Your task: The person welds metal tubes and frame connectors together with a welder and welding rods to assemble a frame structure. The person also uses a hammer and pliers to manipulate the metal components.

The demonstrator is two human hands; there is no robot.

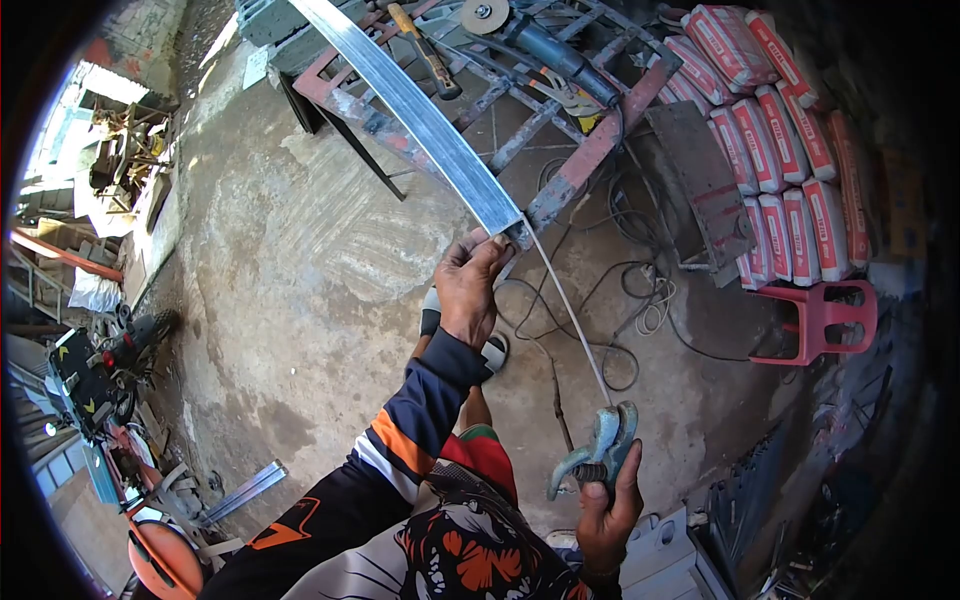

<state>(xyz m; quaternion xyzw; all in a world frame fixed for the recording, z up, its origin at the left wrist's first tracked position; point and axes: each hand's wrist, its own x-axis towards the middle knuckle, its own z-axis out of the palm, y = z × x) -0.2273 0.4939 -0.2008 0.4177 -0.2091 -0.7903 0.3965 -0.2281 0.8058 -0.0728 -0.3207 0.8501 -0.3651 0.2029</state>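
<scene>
A long galvanized metal tube point(425, 130) lies across a rusty metal frame, its near end pointing towards me. My left hand point(468, 285) is closed at that near end, thumb and fingers pinched against the tube's lower corner. In my right hand point(610, 510) is a worn blue-green welding electrode holder point(608, 445), gripped at the lower right. From its jaws a thin welding rod point(568, 310) runs up, its far tip at or very near the tube's end; contact is hard to tell.
An angle grinder point(560, 60), a hammer point(425, 55) and pliers point(570, 100) lie on the rusty frame point(575, 165). Cables point(625, 270) loop over the concrete floor. Stacked bags point(790, 150) and a pink plastic stool point(825, 322) stand right. A motorcycle point(110, 360) is left.
</scene>
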